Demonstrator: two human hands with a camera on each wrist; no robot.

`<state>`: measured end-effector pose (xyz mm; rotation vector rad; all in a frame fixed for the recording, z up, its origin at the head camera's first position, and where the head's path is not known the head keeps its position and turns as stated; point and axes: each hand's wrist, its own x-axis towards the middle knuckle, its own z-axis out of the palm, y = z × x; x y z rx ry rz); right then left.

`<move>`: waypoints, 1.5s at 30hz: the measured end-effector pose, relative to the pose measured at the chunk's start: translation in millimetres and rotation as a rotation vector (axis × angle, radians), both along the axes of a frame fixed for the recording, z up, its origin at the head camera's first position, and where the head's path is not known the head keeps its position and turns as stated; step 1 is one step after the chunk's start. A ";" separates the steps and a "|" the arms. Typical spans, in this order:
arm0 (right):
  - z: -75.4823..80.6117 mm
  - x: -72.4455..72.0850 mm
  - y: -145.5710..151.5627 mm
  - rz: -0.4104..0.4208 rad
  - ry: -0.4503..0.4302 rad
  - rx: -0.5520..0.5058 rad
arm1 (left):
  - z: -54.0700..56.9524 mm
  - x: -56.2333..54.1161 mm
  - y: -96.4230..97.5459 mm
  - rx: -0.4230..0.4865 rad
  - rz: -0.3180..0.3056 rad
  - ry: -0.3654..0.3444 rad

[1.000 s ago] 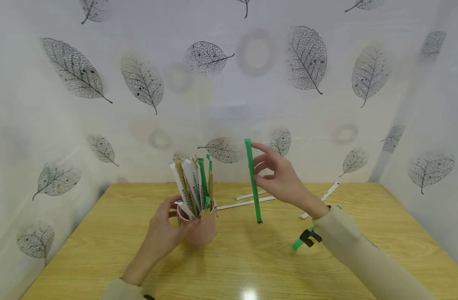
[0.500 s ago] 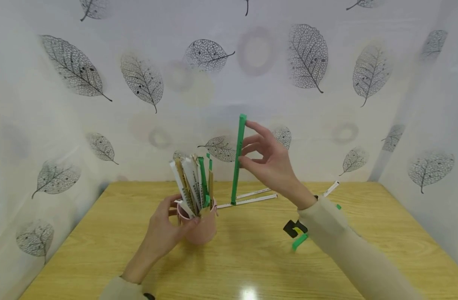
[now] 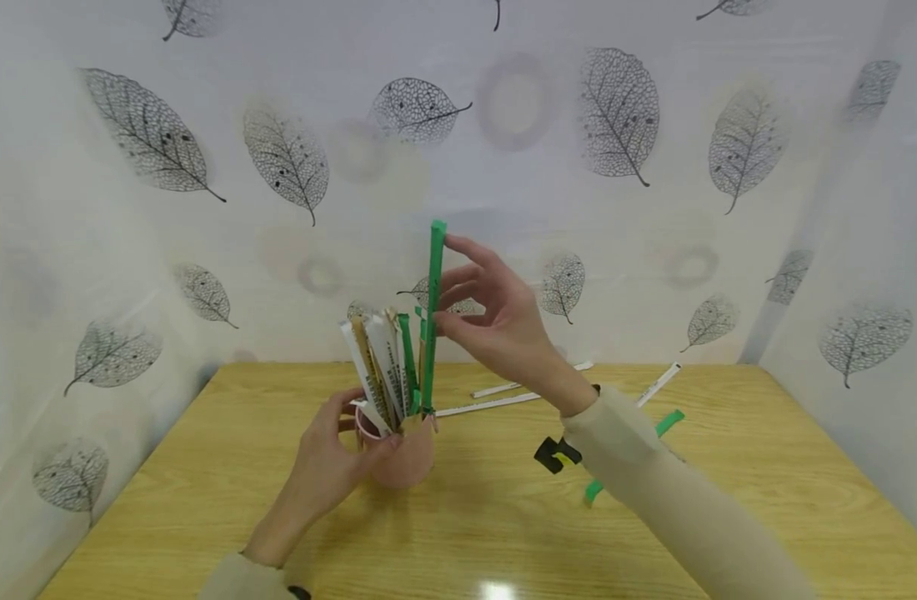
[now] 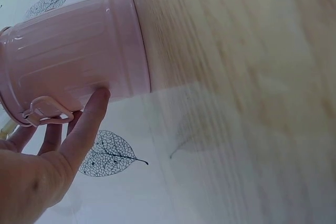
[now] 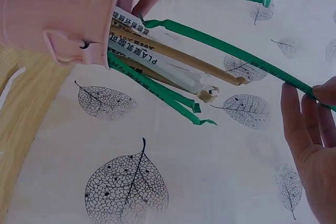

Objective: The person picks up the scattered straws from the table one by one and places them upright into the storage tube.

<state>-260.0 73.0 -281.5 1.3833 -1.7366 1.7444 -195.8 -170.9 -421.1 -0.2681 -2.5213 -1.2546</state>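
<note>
My left hand (image 3: 327, 462) holds a small pink metal bucket (image 3: 404, 467) around its side, thumb on the near face. In the left wrist view, the fingers reach along the bucket (image 4: 73, 51) beside its handle. Several white, brown and green paper-wrapped straws (image 3: 383, 367) stand in it. Between thumb and fingers, my right hand (image 3: 499, 329) pinches a long green wrapped straw (image 3: 434, 283), held nearly upright. The lower end of that straw (image 5: 231, 53) is at the bucket's mouth in the right wrist view; whether it is inside the rim, I cannot tell.
White wrapped straws (image 3: 488, 406) lie on the wooden table (image 3: 466, 533) behind the right forearm. Another white straw (image 3: 659, 383) is farther right. Green straws (image 3: 668, 422) lie partly under the sleeve, with a black piece (image 3: 556, 455) appearing beside it. A leaf-patterned sheet (image 3: 503, 183) surrounds the table.
My right hand has raised the green straw, then carried it left to the bucket, turning it more upright. The left hand and bucket have stayed in place.
</note>
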 end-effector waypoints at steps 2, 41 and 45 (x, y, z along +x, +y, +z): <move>-3.3 -1.5 -4.5 0.001 0.008 0.020 | 0.3 0.0 0.1 -0.001 0.000 -0.003; -91.8 -5.4 -17.9 -0.028 -0.026 0.218 | 0.2 -2.2 -0.2 0.009 0.008 -0.010; -97.2 -5.0 -17.4 -0.032 -0.019 0.252 | 0.8 -2.2 -0.2 0.010 0.008 -0.013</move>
